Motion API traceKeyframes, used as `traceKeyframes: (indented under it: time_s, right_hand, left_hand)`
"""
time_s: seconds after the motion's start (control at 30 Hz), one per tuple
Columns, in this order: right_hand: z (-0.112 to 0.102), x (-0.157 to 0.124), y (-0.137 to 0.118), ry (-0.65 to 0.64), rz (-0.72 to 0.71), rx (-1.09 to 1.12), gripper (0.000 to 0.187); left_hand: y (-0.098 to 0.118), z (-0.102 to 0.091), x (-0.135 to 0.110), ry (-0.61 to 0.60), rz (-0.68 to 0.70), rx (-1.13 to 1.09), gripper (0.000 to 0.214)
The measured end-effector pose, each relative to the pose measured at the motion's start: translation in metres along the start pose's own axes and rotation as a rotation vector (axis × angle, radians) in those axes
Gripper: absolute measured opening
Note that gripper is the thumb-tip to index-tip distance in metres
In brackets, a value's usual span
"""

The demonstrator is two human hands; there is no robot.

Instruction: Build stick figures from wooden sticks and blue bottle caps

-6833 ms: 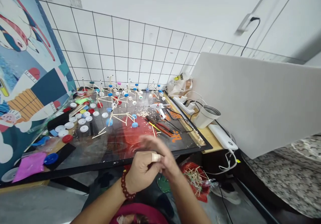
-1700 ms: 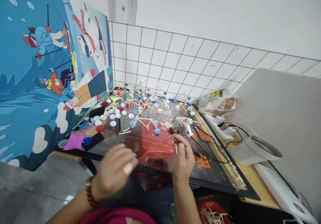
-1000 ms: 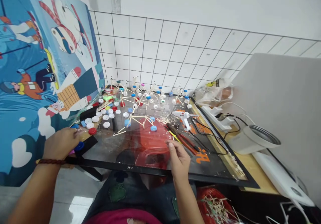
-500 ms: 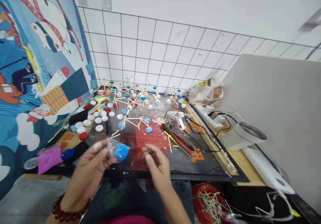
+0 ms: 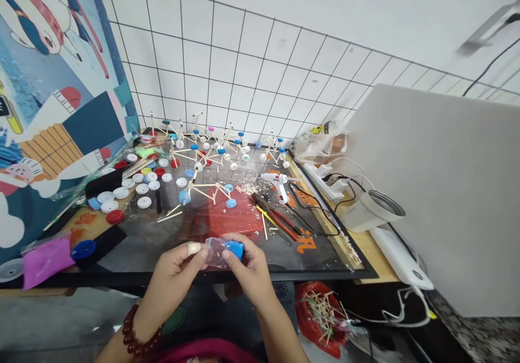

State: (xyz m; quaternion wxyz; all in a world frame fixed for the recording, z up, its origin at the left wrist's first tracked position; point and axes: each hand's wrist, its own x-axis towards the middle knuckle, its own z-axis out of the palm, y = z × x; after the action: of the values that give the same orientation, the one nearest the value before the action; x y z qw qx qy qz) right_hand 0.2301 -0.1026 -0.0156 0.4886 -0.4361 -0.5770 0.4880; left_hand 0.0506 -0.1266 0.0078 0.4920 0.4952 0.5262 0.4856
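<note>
The small clear bag (image 5: 215, 251) is between the two hands, near the front edge of the surface (image 5: 276, 253). The left hand (image 5: 176, 265) pinches the clear end in its fingers; the right hand (image 5: 249, 268) has its fingers wrapped on the end with the blue material (image 5: 235, 249), thumb on top. Good handling likely calls for steady pinches at both ends, even tension so the thin film does not tear, and little pressure on the blue part. The bag's opening cannot be made out, and the fingers behind the film are partly hidden.
</note>
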Motion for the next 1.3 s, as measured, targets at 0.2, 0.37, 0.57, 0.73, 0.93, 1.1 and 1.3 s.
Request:
traceKeyframes:
  time_s: [0.2,0.37,0.57,0.73,0.93,1.1,1.3]
  right_hand:
    - [0.002,0.003,0.012,0.056,-0.010,0.021,0.037]
    - [0.005,-0.008,0.007,0.275,-0.306,-0.312,0.034]
    - [0.012,-0.016,-0.005,0.025,-0.297,-0.245,0.005]
    - [0.012,-0.013,-0.006,-0.030,-0.271,-0.203,0.016]
    - [0.009,-0.013,-0.014,-0.090,-0.325,-0.229,0.012]
    - [0.008,-0.018,-0.019,-0.117,-0.379,-0.365,0.024]
    - [0.011,-0.021,-0.008,-0.041,-0.448,-0.704,0.025]
  left_hand:
    - [-0.006,0.001,0.004,-0.084,-0.146,-0.124,0.031]
    - [-0.010,0.007,0.004,-0.043,-0.132,-0.167,0.029]
    - [-0.009,0.012,0.012,-0.033,-0.128,-0.208,0.030]
    - [-0.015,0.010,0.017,-0.162,-0.133,-0.252,0.027]
    - [-0.019,0.007,0.017,-0.186,-0.061,-0.227,0.027]
    - [-0.022,0.011,0.015,-0.151,-0.011,-0.193,0.025]
    - [-0.024,0.015,0.013,-0.107,0.099,-0.062,0.023]
